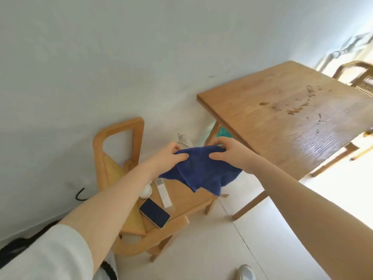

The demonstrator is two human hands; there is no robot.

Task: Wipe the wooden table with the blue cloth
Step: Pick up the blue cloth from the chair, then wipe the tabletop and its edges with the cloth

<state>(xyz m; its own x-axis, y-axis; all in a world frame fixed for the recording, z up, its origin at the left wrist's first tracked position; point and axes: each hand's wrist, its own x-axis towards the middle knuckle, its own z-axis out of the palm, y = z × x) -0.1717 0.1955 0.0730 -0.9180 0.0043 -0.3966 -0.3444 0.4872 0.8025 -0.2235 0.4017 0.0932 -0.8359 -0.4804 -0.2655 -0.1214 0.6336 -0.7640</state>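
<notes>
One blue cloth (198,170) was held in the air by both hands, above a low wooden chair (121,158) and well apart from the wooden table (282,110). The left hand (167,158) pinched the cloth's upper left edge, fingers curled over the fabric with the thumb pressed beneath; its grip was closed on the cloth. The right hand (232,153) pinched the upper right edge in the same way, fingers bent round the fold. The cloth hung slack between the two grips, its lower corners drooping toward the chair seat.

The table's surface, to the right, carried one patch of scattered brown crumbs and wet-looking spots (298,104) near its far side. The cloth touched none of it.

On the chair seat lay three things: one dark-screened phone (154,212) face up, one white remote control (163,193) just beside it, and one small white rounded object (145,191), partly hidden by the left forearm. No writing or brand could be read on any of them; the remote's markings were too blurred.

A second chair (361,77) with a woven back stood beyond the table. One pale shoe (246,272) showed at the bottom edge on the pale floor.
</notes>
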